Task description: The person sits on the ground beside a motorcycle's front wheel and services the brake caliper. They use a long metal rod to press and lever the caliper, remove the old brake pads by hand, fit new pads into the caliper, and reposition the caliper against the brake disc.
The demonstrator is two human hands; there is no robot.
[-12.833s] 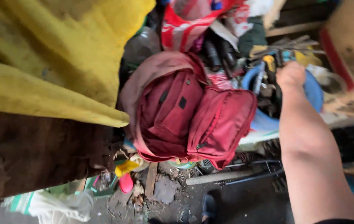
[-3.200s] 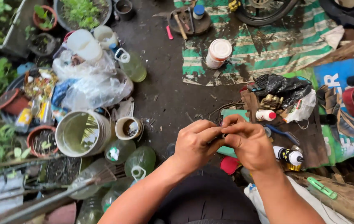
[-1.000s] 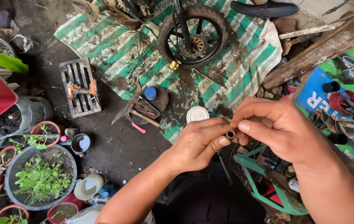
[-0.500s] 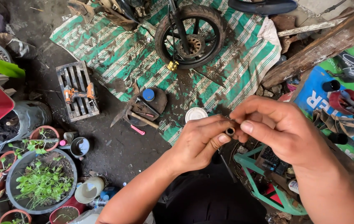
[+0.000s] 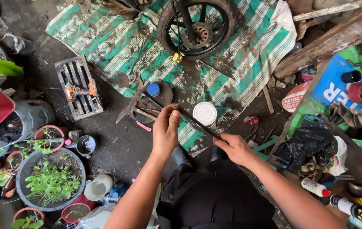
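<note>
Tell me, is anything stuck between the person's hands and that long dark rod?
Nothing visible is. The left hand pinches one end of the thin dark rod and the right hand grips the other end. The white-lidded jar sits on the ground below the rod.

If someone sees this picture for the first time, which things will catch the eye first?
In the centre, the left hand and right hand hold the two ends of a thin dark rod. Behind them, a black wheel lies on a green-striped tarp. At lower left stands a big pot of green plants.
</note>
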